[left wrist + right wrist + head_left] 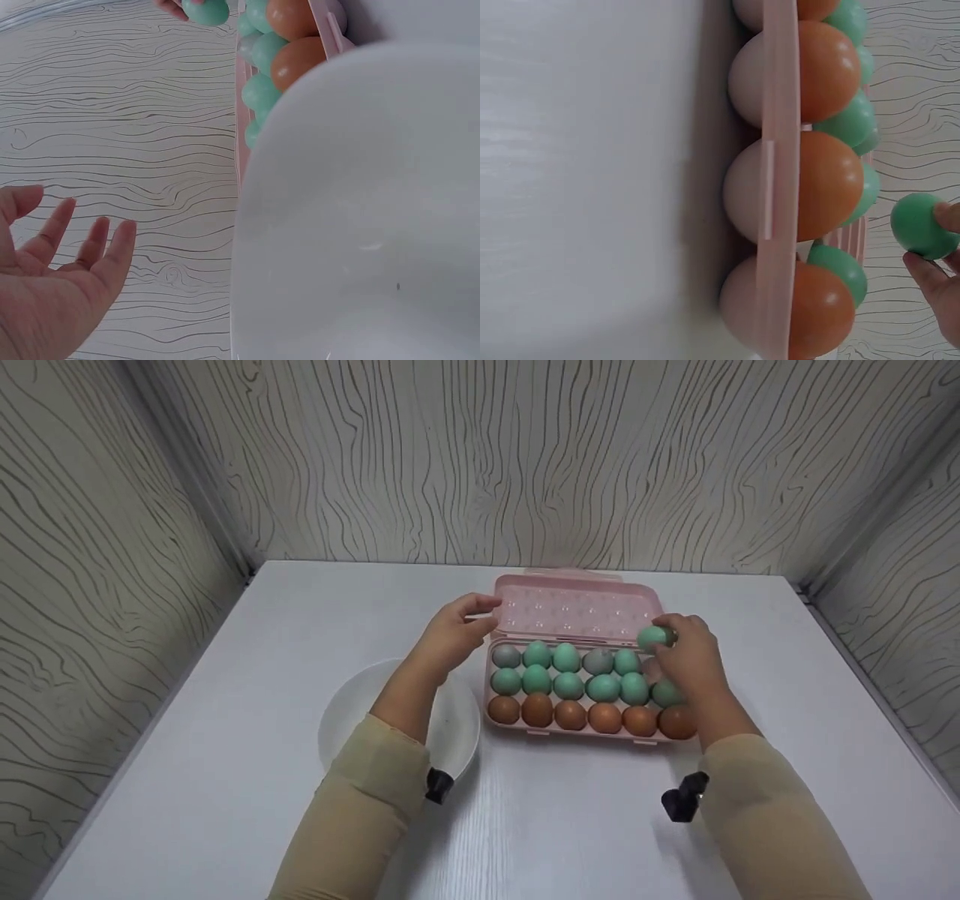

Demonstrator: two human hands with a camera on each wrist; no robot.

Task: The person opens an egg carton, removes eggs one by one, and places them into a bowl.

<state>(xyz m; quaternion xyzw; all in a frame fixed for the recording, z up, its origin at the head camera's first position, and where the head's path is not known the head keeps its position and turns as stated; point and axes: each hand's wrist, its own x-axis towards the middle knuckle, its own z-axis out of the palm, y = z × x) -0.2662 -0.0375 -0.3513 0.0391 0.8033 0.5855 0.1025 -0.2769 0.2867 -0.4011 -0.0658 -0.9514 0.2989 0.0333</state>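
My right hand [690, 654] pinches a green egg [651, 639] between thumb and fingers, over the back right corner of a pink egg carton [585, 733]. In the right wrist view, that hand [946, 296] holds the egg above the carton's level. Green and greyish eggs fill the back and middle rows, brown eggs the front row; the back right cup beneath my hand is partly hidden. My left hand [454, 634] is beside the carton's left end, fingers spread and loosely bent, holding nothing. Its fingertips overlap the edge of the opened lid [577, 604] in the head view.
A white round bowl [345, 697] stands left of the carton, partly under my left forearm. All this is on a white table [225, 675], with wood-grain patterned panels [420, 465] behind and at both sides. The carton's lid lies back towards the rear panel.
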